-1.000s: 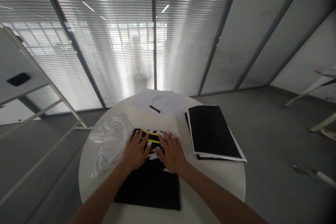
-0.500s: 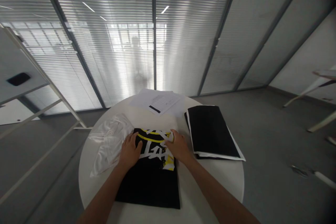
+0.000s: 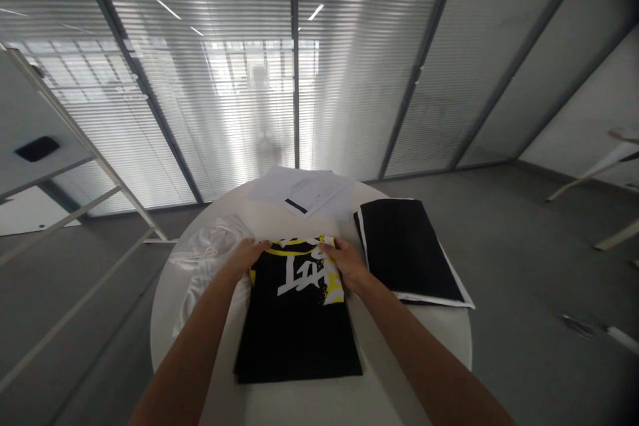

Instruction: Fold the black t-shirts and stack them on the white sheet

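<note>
A folded black shirt (image 3: 299, 339) with a white and yellow print lies in front of me on a round white table (image 3: 429, 339). My left hand (image 3: 248, 255) is closed on its far left corner, thumb on top and fingers underneath or hidden. At the far right corner, my right hand (image 3: 348, 263) pinches the fabric in the same way. A crumpled shiny white cloth or bag (image 3: 212, 246) lies left of the shirt, partly behind my left arm. To the right rests a flat stack of black folded pieces (image 3: 409, 249) with white edges.
Printed papers (image 3: 309, 198) lie at the table's far edge. A glass partition with blinds (image 3: 339, 93) stands behind it. On the left is a whiteboard on a metal frame (image 3: 110, 176); white furniture legs (image 3: 574, 183) stand on the floor at right.
My left hand has gone from lying on the print to gripping the far left corner. The shirt has shifted slightly right and away from me, and lies straighter.
</note>
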The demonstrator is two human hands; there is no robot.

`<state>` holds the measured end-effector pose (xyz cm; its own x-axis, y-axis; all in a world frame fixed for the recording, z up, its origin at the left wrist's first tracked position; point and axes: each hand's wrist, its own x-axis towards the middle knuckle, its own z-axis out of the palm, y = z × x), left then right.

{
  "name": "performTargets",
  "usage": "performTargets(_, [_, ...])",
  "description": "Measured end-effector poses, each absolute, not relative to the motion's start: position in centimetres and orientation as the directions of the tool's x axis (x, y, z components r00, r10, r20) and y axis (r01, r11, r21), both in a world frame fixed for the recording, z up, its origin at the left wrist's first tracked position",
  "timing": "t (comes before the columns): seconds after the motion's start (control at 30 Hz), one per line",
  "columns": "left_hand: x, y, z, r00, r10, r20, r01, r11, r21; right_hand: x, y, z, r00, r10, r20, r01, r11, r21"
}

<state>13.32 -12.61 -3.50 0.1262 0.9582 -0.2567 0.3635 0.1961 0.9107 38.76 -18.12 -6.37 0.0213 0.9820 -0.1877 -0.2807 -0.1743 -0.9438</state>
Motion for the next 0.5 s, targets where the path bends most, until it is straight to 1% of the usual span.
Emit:
performTargets(0.07, [13.3,-12.9,-3.3,0.224,0.911,-0.347,0.326,0.265,0.908,38.6,-18.4,-6.6,0.058,0.988,-0.146,-0.21,-0.131,-0.969])
performTargets(0.1, [13.2,-13.1,-3.3,0.269,0.887,-0.374,0.293,0.295,0.91,38.5,-18.4,-6.7,0.089,0.989,-0.116,-0.154,-0.102,-0.983])
performTargets(0.13, [13.1,-13.4,-3.2,0.317,0.873,-0.372,0.245,0.304,0.921,38.4,-18.5,-6.7,0.13,0.988,-0.08,-0.091,-0.069,-0.993])
performTargets(0.2, [12.7,-14.2,-3.0,0.411,0.865,-0.288,0.131,0.257,0.958,38.1,-18.3,-6.8,0.23,0.973,0.007,0.028,0.001,-1.0])
performTargets(0.27, [12.3,-14.9,-3.0,0.486,0.86,-0.154,0.069,0.138,0.988,37.8,-18.0,-6.9,0.319,0.944,0.079,0.118,0.043,-0.992])
performTargets(0.3, [12.1,-15.2,-3.0,0.507,0.857,-0.098,0.072,0.071,0.995,37.7,-17.8,-7.1,0.35,0.931,0.101,0.154,0.05,-0.987])
performTargets(0.37, [11.9,-15.5,-3.3,0.521,0.853,-0.037,0.119,-0.03,0.992,37.7,-17.5,-7.4,0.382,0.915,0.13,0.221,0.046,-0.974])
performTargets(0.43, [11.8,-15.5,-3.7,0.511,0.859,-0.017,0.159,-0.075,0.984,37.8,-17.3,-7.6,0.381,0.912,0.152,0.285,0.041,-0.958])
performTargets(0.5, [11.8,-15.3,-4.2,0.481,0.876,-0.01,0.163,-0.079,0.983,38.0,-17.4,-7.7,0.359,0.918,0.17,0.362,0.031,-0.932])
